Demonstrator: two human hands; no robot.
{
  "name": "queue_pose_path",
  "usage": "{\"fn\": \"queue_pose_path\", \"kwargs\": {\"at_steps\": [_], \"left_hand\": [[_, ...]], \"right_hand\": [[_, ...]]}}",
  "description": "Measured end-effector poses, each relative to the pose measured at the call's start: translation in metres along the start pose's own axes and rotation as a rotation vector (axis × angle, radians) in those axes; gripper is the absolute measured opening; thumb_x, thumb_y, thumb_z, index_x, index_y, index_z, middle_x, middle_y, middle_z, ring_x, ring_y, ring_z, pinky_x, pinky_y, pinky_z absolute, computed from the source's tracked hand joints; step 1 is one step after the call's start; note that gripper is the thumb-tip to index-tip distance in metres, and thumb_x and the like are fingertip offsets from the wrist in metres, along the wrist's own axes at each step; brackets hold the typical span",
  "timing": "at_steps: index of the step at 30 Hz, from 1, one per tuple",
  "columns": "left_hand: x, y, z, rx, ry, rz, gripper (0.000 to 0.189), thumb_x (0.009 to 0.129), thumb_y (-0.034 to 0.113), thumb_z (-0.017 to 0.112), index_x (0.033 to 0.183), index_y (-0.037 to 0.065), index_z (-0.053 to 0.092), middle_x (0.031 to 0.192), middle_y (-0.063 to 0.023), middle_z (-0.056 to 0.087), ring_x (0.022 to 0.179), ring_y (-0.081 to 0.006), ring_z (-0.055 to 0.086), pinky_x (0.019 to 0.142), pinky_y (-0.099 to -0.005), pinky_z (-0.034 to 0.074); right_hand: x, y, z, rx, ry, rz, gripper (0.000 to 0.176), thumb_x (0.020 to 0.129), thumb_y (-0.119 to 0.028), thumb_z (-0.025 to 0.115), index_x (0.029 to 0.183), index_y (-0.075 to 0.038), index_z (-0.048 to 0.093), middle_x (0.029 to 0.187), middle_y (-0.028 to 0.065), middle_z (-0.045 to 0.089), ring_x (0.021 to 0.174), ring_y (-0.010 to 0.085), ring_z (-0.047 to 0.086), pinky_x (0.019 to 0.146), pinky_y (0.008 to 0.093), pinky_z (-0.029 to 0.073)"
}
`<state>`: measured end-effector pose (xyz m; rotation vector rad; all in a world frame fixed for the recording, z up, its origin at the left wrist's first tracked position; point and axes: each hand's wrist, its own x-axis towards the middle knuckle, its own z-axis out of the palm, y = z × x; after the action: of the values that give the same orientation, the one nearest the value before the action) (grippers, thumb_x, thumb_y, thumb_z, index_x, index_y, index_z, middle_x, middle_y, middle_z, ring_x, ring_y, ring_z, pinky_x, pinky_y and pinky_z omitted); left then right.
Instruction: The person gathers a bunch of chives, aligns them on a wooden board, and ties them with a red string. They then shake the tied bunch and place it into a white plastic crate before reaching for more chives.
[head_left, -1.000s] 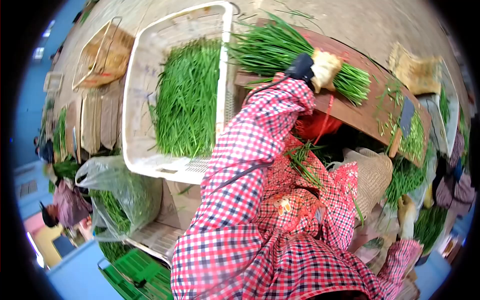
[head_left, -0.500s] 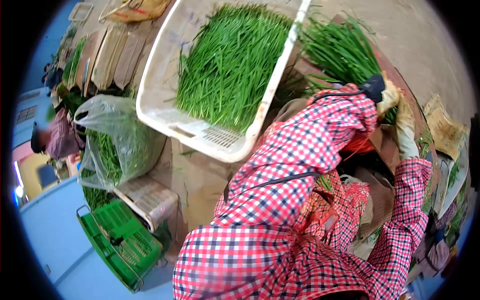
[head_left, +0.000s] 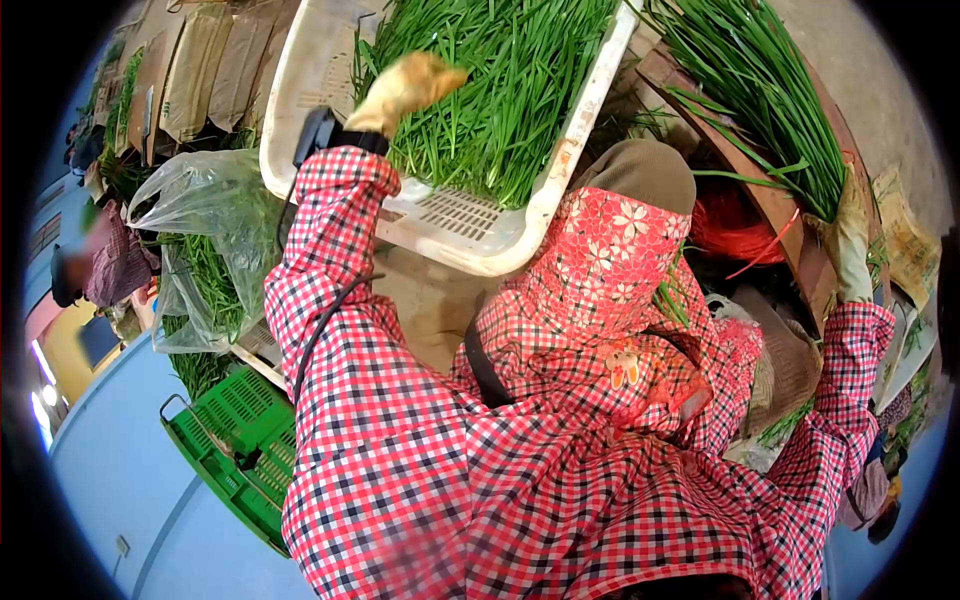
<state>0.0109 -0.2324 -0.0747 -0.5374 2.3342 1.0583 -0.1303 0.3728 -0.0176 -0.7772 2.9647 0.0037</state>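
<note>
My left hand (head_left: 412,88), in a pale yellow work glove, is over the near left part of a white plastic crate (head_left: 470,262). Its fingers reach rightward above the long green chives (head_left: 500,90) lying in the crate, and no stalks show in it. On the right, my gloved right hand (head_left: 850,240) is closed around the lower end of a bunch of chives (head_left: 765,95). The leaves fan up and away from that hand, along a brown wooden frame (head_left: 720,130).
Red string (head_left: 735,228) lies inside the wooden frame by my knee. Left of the crate stand a clear plastic bag (head_left: 215,240) of greens and a green plastic basket (head_left: 235,440). Another person (head_left: 115,255) is at the far left, near several cardboard boxes (head_left: 200,75).
My left hand has left the bunch beside my right hand and swung left over the crate. My right hand keeps hold of the bunch. The view has shifted.
</note>
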Motion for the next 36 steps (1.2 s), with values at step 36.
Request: {"fn": "queue_pose_path", "kwargs": {"at_steps": [36], "left_hand": [[0.136, -0.356, 0.105, 0.654, 0.259, -0.518, 0.042, 0.081, 0.039, 0.063, 0.095, 0.000, 0.071, 0.103, -0.0204, 0.069, 0.099, -0.0307, 0.067, 0.085, -0.0375, 0.053]], "right_hand": [[-0.022, -0.008, -0.017, 0.081, -0.027, 0.144, 0.116, 0.056, 0.002, 0.083, 0.152, -0.008, 0.020, 0.148, 0.0194, 0.039, 0.133, 0.0365, 0.041, 0.112, 0.0397, 0.035]]}}
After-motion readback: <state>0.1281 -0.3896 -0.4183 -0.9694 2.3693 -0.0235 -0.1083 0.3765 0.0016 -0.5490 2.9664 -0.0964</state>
